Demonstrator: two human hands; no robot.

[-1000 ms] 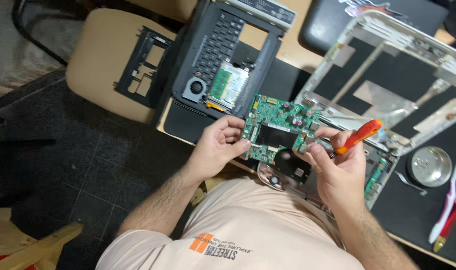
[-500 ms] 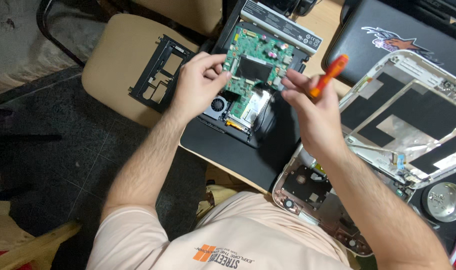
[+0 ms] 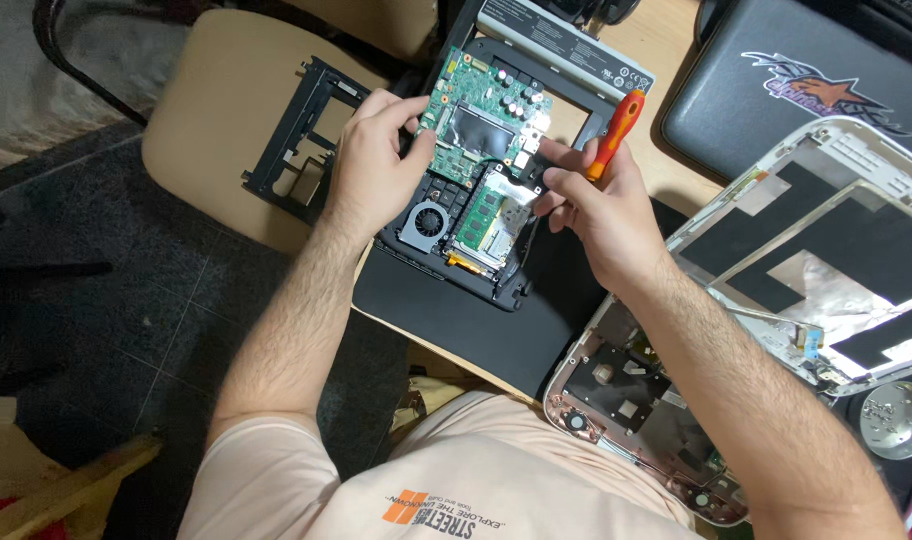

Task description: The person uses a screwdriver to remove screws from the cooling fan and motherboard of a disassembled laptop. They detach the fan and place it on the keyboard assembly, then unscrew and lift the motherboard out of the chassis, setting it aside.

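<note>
A black laptop base (image 3: 456, 250) lies opened on the desk (image 3: 676, 60), a green circuit board (image 3: 481, 125) held over it by both hands: the left hand (image 3: 371, 165) pinches its edge, the right hand (image 3: 591, 205) steadies the other side (orange screwdriver (image 3: 616, 130) tucked in its fingers).

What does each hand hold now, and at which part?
The left hand grips the green circuit board at its left edge. The right hand touches its right edge and holds an orange screwdriver by the handle.
</note>
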